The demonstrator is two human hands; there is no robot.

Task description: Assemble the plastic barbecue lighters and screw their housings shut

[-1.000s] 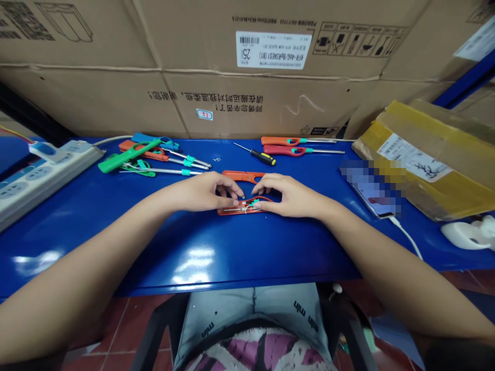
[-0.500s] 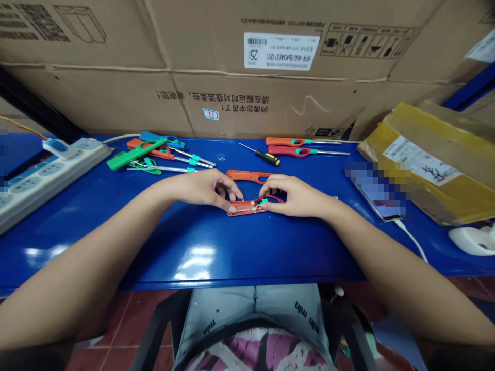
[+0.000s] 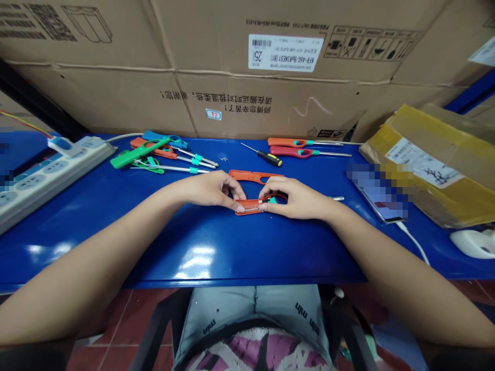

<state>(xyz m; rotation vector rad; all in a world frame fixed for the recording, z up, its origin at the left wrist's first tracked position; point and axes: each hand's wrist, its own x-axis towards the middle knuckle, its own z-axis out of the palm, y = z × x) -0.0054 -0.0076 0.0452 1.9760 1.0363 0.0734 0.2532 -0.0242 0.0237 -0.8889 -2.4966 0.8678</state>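
An orange lighter shell half (image 3: 249,206) lies low over the blue table, open side up, with a clear piece and small parts inside. My left hand (image 3: 222,190) grips its left end between thumb and fingers. Closed on its right part, near a teal piece, is my right hand (image 3: 292,197). A metal tube tip (image 3: 337,198) sticks out beyond the right hand; what joins it is hidden. Just behind both hands lies a second orange shell half (image 3: 251,176), its right end partly covered by the right fingers.
Several lighters (image 3: 154,149) lie at the back left beside a power strip (image 3: 50,172). Behind the hands are a screwdriver (image 3: 269,157) and two lighters (image 3: 290,151). A phone (image 3: 377,198) and yellow-taped parcel (image 3: 433,165) sit right. A cardboard box (image 3: 216,51) stands behind.
The held shell has shifted slightly right between my hands. My right fingers now cover more of its inner parts, and more of the metal tube shows at the right.
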